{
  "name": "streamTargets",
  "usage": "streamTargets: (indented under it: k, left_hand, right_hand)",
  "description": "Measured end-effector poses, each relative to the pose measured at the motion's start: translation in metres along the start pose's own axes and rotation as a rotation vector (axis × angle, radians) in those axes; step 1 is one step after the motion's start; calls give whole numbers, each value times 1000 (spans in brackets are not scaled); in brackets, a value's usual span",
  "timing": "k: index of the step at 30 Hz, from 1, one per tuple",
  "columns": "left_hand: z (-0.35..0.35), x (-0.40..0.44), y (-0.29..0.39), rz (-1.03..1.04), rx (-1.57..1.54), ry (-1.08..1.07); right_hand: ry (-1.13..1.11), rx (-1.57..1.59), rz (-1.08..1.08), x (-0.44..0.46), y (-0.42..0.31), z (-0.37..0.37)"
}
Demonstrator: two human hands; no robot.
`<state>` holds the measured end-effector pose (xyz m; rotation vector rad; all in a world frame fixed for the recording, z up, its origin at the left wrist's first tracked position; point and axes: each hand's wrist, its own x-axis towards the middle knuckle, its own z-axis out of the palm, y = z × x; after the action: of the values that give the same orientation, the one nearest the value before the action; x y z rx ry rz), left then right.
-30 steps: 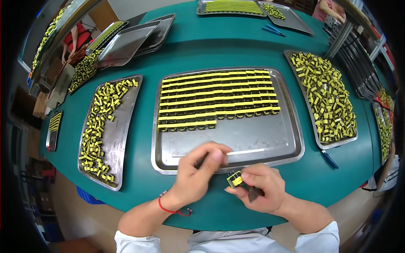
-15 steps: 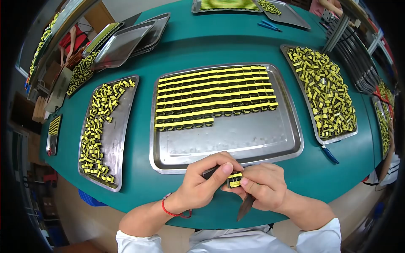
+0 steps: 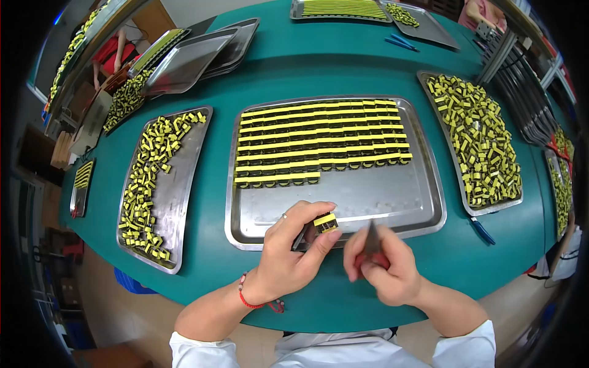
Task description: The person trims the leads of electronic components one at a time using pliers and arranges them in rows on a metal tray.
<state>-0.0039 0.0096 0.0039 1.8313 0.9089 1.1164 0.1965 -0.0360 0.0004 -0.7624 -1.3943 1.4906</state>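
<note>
Between the thumb and fingers of my left hand [image 3: 288,254] is a small black part with a yellow top [image 3: 325,223], just over the front rim of the central metal tray [image 3: 368,205]. A dark flat piece [image 3: 300,239] also shows inside that hand. To its right, my right hand [image 3: 389,267] is closed around a tool with a dark pointed end and a red handle [image 3: 373,254]; motion blurs it. Rows of yellow-and-black parts [image 3: 319,141] fill the back of the central tray, the front row reaching only about halfway across.
A left tray [image 3: 190,165] and a right tray [image 3: 451,144] hold loose yellow-and-black parts. Blue-handled pliers [image 3: 482,231] lie by the right tray. Stacked trays [image 3: 190,61] stand back left. Other people's arms [image 3: 119,52] show at the far edges.
The yellow-topped part has passed from between both hands into my left hand, which moved up slightly. My right hand has moved apart from it, its tool now pointing up.
</note>
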Motion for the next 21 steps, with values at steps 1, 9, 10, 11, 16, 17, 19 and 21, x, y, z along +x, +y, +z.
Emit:
streamTargets:
  k: [1,9,10,11,16,17,19,21]
  left_hand:
    - [0,0,0,-2,3,5]
    - [3,0,-1,95,72,25]
    - [4,1,0,95,72,24]
    - [4,2,0,119,77,27]
    - [5,4,3,162,87,38]
    - [6,4,3,167,82,43]
    - [6,3,3,172,77,48]
    - [5,3,3,187,91,43]
  right_hand:
    - [-6,1,0,3,-8,-1]
    - [-312,613,562,4,-18,3]
    - [-310,616,564,4,-18,3]
    - [-307,619,566,4,-18,2]
    - [-288,609,594,5,-18,1]
    - [-271,599,597,4,-17,2]
    - [-266,593,599,3,-16,1]
    - [-259,589,600,1,-16,3]
